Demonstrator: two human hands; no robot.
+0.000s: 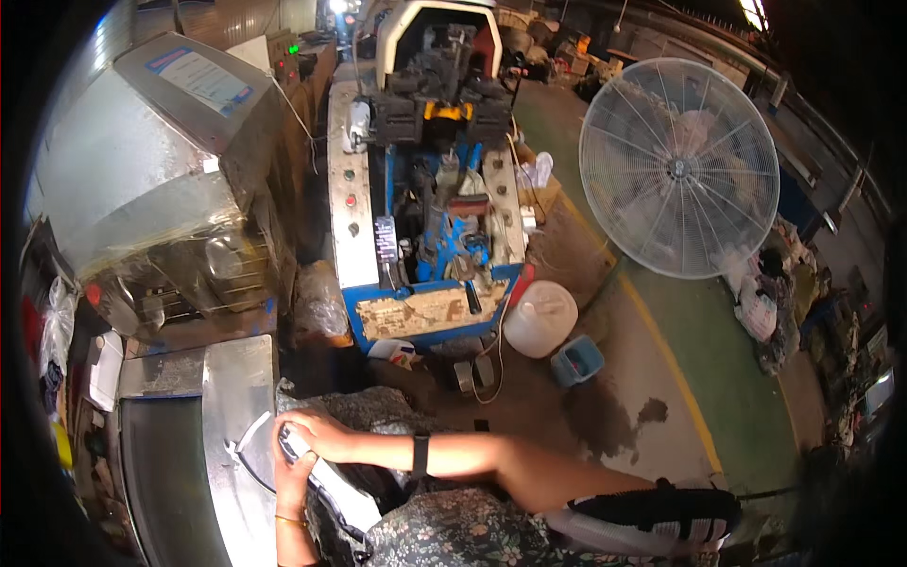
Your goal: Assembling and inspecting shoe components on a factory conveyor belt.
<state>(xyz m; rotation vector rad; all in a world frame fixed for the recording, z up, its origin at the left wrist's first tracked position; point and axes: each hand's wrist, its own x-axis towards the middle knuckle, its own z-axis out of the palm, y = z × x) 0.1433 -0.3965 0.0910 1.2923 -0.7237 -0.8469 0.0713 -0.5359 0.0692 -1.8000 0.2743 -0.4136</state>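
My left hand (pixel 291 470) is closed on a long white-and-black piece (pixel 345 496), its thumb lying along the upper part. My right hand (pixel 319 433) reaches across from the right and is closed over the upper end of the same piece. The piece slants across my lap, and its kind is hard to make out because my fingers hide its top. Close to the left hand, a thin curved white and dark item (pixel 250 444) lies at the edge of a bare metal plate (pixel 227 397).
A dark conveyor belt (pixel 165 472) runs beside the plate, below a grey metal hooded machine (pixel 142 132). Ahead stands a blue and white machine (pixel 430 312) with a black clamp head. To its right are a white bucket (pixel 541 319), a teal bin (pixel 577 361) and a large fan (pixel 680 168).
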